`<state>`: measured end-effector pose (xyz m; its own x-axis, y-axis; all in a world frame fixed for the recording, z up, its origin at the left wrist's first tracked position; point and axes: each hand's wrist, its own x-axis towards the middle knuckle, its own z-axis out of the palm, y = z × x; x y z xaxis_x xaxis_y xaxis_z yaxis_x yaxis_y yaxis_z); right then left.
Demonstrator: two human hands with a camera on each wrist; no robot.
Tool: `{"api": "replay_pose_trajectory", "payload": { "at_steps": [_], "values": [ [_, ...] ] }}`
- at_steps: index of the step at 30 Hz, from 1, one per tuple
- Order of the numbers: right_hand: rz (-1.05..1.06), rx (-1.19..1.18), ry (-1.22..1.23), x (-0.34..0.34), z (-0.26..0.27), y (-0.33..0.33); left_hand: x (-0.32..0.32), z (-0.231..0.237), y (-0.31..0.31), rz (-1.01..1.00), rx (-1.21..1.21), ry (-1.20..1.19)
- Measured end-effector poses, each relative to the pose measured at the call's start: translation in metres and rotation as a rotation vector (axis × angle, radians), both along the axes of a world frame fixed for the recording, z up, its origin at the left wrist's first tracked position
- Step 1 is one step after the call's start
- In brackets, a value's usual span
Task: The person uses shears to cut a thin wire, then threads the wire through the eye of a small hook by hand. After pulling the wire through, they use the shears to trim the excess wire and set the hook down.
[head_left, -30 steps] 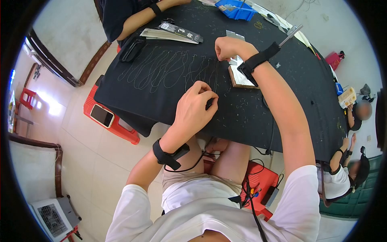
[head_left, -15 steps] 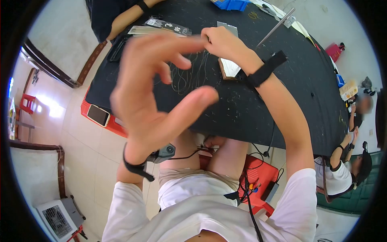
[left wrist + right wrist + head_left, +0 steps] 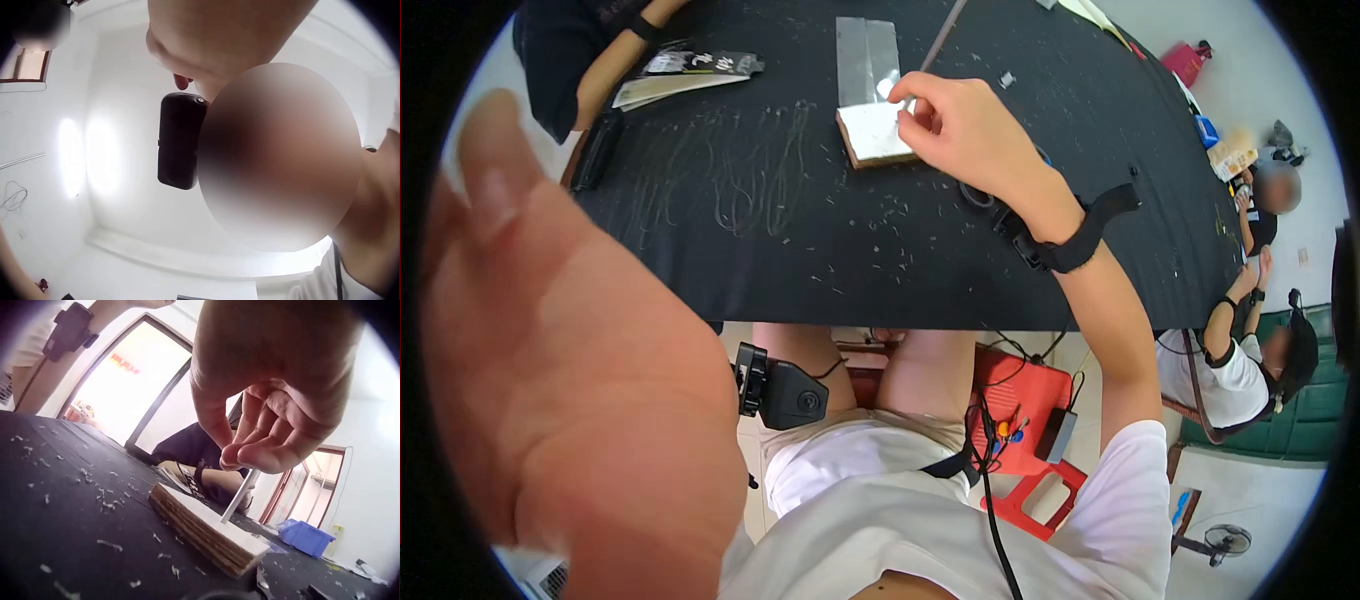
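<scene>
Pinched between the thumb and fingers of my right hand (image 3: 975, 130) is a thin metal rod (image 3: 943, 40). In the right wrist view the rod (image 3: 240, 497) slants down from the fingertips to the white top of a layered brown block (image 3: 206, 534). The block (image 3: 878, 135) lies on the black table, partly under my right hand. My left hand (image 3: 590, 370) is raised large and close to the head camera, palm showing, with nothing visible in it. In the left wrist view my left hand (image 3: 225, 37) is up beside a black device (image 3: 180, 140); some fingers are hidden.
Clear plastic sleeves (image 3: 868, 60) lie behind the block. Looped thin cords (image 3: 750, 170) spread to its left, below a labelled packet (image 3: 700, 63). Small scraps dot the black cloth (image 3: 880, 280). Another person's arm (image 3: 605, 75) rests at the far left edge.
My left hand has left the cords and risen towards the head camera. My right hand has moved over the white block, and the rod now slants from its pinch. The head view has shifted.
</scene>
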<state>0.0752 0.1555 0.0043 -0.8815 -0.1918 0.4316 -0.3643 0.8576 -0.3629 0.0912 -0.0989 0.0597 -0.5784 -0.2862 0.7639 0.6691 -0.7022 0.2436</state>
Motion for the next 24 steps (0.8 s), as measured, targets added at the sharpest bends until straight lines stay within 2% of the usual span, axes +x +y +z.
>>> {"api": "replay_pose_trajectory", "payload": {
  "at_steps": [5, 14, 18, 22, 24],
  "values": [
    [-0.104, -0.029, -0.095, 0.021, -0.002, 0.016, 0.003, -0.010, 0.016, 0.043, -0.094, -0.020],
    [-0.106, -0.064, -0.023, 0.025, -0.006, 0.029, -0.031, -0.004, 0.040, 0.195, -0.215, 0.069],
    [-0.137, -0.069, -0.102, 0.034, -0.003, 0.034, -0.023, -0.018, 0.038, 0.249, -0.334, 0.004],
    [-0.168, -0.059, -0.080, 0.050, -0.002, 0.051, -0.019, -0.024, 0.041, 0.275, -0.435, -0.014],
    [-0.205, -0.125, -0.118, 0.062, 0.001, 0.065, -0.020, -0.022, 0.046, 0.300, -0.458, -0.001]
  ]
}}
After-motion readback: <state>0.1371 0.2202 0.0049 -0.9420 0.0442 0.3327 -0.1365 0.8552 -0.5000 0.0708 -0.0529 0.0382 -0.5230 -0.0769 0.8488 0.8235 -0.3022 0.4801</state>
